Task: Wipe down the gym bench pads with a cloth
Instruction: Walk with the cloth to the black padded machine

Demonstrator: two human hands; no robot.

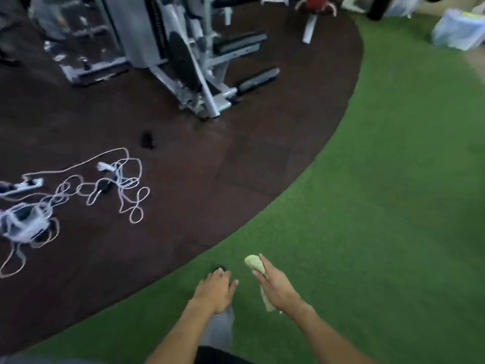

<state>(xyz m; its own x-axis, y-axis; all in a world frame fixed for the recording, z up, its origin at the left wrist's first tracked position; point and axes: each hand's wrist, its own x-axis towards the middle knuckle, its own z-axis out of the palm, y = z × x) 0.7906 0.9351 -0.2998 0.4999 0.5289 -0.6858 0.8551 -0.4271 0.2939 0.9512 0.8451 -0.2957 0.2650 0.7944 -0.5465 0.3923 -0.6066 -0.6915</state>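
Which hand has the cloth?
The right hand: it grips the rolled yellow-green cloth, which sticks out past its fingers. The left hand holds no cloth.

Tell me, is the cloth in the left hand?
No, the right hand holds the cloth, and the left hand is beside it with nothing in it.

Bare forearms, no sleeves; grey trousers (219,329), possibly dark top (220,355).
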